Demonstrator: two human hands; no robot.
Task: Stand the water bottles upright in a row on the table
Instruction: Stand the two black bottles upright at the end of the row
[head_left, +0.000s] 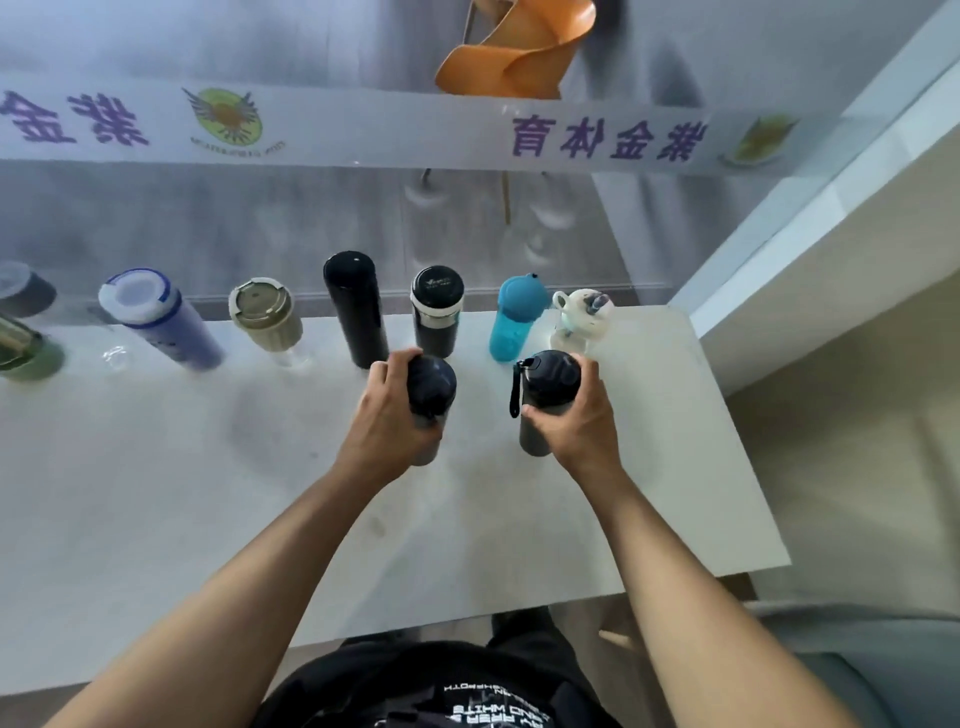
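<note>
White table (156, 519) — bottle row (358, 306) behind; left hand (387, 415), right hand (576, 415) each gripping a dark bottle (431, 384).

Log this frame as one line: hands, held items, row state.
left hand: grips dark bottle | right hand: grips strap-lid bottle | row: bottles upright at table far edge | both held upright

Nine bottles stand in a row along the table's (156, 519) far edge: two at the left end cut off by the view, then a purple one (166, 322), a beige one (267, 322), a tall black one (356, 309), a black-capped one (435, 312), a teal one (511, 325) and a white one (576, 319). Two more dark bottles are nearer, one in each hand. One orange chair (514, 52) stands beyond the glass.
</note>
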